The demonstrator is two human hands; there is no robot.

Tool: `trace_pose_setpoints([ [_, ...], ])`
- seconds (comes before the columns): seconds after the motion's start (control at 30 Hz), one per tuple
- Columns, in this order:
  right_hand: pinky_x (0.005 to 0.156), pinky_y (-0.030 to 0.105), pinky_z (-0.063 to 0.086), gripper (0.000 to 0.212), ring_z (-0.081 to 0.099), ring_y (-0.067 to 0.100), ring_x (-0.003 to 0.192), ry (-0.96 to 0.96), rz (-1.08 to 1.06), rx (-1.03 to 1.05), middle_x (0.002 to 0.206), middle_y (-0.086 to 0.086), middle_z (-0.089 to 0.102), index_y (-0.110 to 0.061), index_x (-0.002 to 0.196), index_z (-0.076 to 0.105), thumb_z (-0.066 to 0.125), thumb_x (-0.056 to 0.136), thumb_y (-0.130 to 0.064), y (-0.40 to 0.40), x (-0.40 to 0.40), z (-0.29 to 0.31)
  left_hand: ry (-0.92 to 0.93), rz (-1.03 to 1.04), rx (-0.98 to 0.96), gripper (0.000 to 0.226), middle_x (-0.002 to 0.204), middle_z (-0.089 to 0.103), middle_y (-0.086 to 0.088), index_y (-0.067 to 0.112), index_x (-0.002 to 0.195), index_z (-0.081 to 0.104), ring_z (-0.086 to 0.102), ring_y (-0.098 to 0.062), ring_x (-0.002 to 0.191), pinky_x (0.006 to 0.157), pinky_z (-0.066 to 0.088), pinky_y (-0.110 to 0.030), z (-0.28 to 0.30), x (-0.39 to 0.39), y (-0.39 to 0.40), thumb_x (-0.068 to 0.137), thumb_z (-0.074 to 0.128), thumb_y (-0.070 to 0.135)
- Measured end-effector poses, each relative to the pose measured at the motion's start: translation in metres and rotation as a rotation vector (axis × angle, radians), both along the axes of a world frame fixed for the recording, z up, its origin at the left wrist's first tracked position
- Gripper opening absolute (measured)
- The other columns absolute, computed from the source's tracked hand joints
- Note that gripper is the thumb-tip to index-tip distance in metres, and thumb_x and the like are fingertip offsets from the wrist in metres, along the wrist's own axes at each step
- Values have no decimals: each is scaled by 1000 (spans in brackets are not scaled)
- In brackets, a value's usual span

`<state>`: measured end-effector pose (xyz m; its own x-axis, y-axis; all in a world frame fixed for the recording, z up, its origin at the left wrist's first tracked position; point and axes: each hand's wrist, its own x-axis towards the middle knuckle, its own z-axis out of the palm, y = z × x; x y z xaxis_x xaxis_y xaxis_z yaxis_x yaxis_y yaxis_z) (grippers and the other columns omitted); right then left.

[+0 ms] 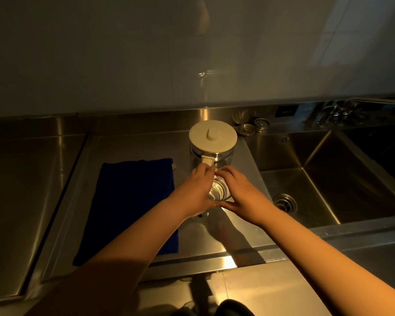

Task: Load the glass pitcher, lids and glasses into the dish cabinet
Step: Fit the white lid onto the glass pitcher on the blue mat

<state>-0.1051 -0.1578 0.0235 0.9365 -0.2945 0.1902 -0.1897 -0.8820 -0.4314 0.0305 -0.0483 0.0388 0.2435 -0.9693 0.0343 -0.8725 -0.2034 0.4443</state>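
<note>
Reaching: both bare hands meet over a clear drinking glass (pixel 219 190) standing upright on the steel counter (pixel 128 147)
Left hand (pixel 197 190): on the glass's left side, fingers stretched forward to the white handle mount of the pitcher; whether it grips the glass, I cannot tell
Right hand (pixel 240 192): fingers curved round the glass's right side, thumb at its near rim
Round glass pitcher (pixel 211 153): upright just beyond the glass, capped by a flat cream lid with a knob (pixel 212 136)
Dark blue folded cloth (pixel 135 201): flat on the counter, left of the hands
Stainless sink basin (pixel 328 179): right, round drain (pixel 285 202) near its front
Two small metal strainers (pixel 253 126): far edge, right of the pitcher
</note>
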Motion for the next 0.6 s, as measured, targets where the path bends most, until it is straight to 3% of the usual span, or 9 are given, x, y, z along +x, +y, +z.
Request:
trace_pose_setpoints([
  [0.23, 106, 29, 30, 78, 34, 22, 131, -8, 11, -19, 144, 8, 32, -19, 142, 29, 67, 79, -42, -30, -33, 6, 13, 25, -10, 97, 144, 25, -4, 14, 149, 14, 33, -21, 132, 107, 37, -33, 7, -37, -27, 77, 76, 34],
  [0.6, 107, 30, 30, 79, 32, 23, 132, 177, 54, 20, 147, 8, 27, -17, 143, 27, 70, 80, -38, -67, -71, -49, 32, 87, 176, 91, 150, 19, -7, 12, 150, 12, 25, -26, 138, 109, 33, -36, -44, -90, -58, 83, 70, 32],
])
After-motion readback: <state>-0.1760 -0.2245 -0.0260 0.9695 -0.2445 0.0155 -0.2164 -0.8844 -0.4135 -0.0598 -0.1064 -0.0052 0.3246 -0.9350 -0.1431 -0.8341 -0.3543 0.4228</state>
